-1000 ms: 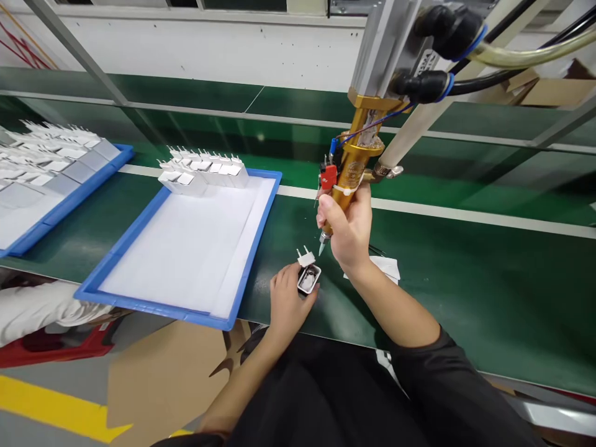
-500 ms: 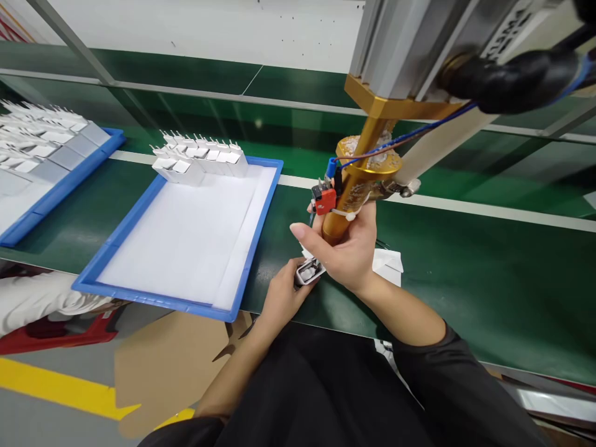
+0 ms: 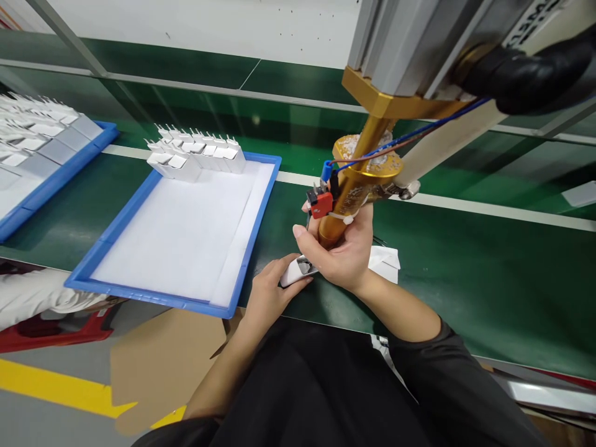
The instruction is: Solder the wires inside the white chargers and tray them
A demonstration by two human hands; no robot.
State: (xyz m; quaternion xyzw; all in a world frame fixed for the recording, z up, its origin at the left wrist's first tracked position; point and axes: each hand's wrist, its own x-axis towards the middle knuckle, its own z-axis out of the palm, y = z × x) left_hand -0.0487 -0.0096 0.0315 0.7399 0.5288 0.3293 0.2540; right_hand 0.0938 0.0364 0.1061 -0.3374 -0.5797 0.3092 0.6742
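Between the thumb and fingers of my left hand [image 3: 267, 292] is a small white plastic housing [image 3: 293, 272], tilted so its open end faces up and to the right, under the tool's tip. Dark and metallic parts show inside that opening. My right hand [image 3: 347, 251] is wrapped round the lower barrel of a gold-coloured handheld tool [image 3: 342, 214], thumb stretched along the near side. A red microswitch [image 3: 321, 203] with blue and brown wires is strapped to the barrel. Whether the tip touches the housing is hidden by my right hand.
A blue tray [image 3: 139, 295] lined with white foam stands to the left, with several white housings [image 3: 218, 155] at its far end. Another blue tray [image 3: 60, 180] holds more. White pieces [image 3: 385, 264] lie behind my right wrist. A grey cylinder [image 3: 410, 49] hangs above.
My left hand has moved a little to the left and tipped the white housing, so more of its outer side shows. My right hand keeps its grip on the tool.
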